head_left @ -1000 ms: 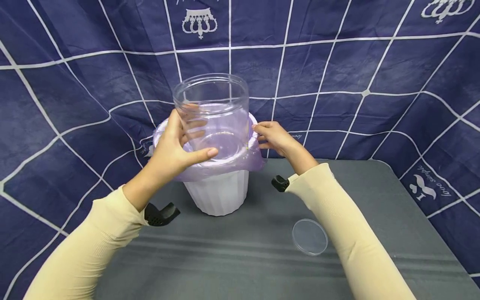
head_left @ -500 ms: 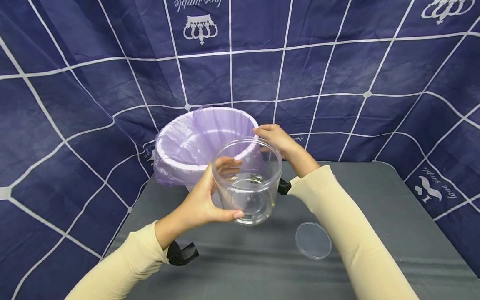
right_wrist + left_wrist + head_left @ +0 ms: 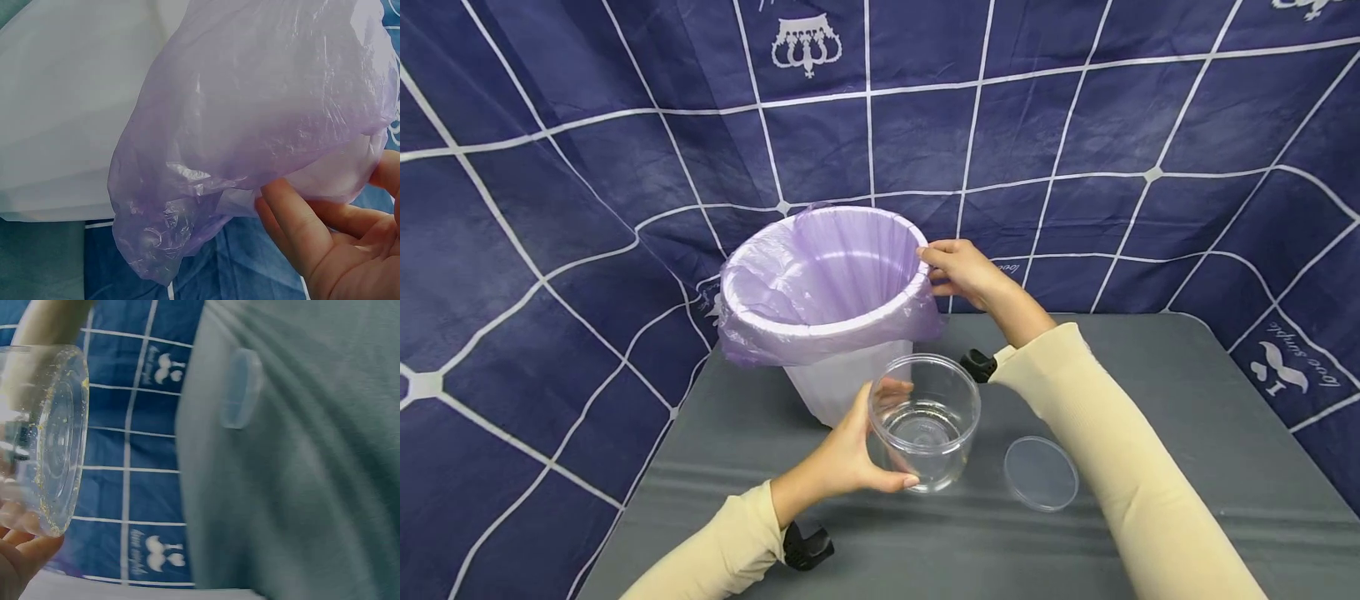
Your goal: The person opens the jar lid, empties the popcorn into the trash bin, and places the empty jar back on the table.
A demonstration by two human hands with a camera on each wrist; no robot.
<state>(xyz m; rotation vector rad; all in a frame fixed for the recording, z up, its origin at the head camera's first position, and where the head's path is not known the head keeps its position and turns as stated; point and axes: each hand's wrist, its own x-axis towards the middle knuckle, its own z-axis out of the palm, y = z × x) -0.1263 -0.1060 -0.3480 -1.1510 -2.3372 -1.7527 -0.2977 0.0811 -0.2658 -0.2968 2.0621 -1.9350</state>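
Observation:
My left hand [image 3: 853, 458] holds a clear plastic jar [image 3: 936, 462] round its side, mouth up, over the table in front of the bin. In the left wrist view, yellowish specks cling around the base of the jar [image 3: 62, 437]. My right hand [image 3: 966, 271] grips the right rim of a white trash bin [image 3: 850, 379] lined with a purple plastic bag [image 3: 760, 346]. The right wrist view shows the fingers of my right hand [image 3: 325, 244] under the folded-over edge of the bag [image 3: 206, 137]; the thumb is only partly visible there.
A clear round lid [image 3: 1041, 473] lies flat on the grey table [image 3: 1120, 375], right of the jar and near my right forearm. A blue curtain [image 3: 1045, 125] with white lines hangs behind and at both sides. The bin stands near the back curtain.
My left hand has carried the jar from above the bin down and to the right, toward the table. The bag-lined bin opening is uncovered. My right hand stays at the rim.

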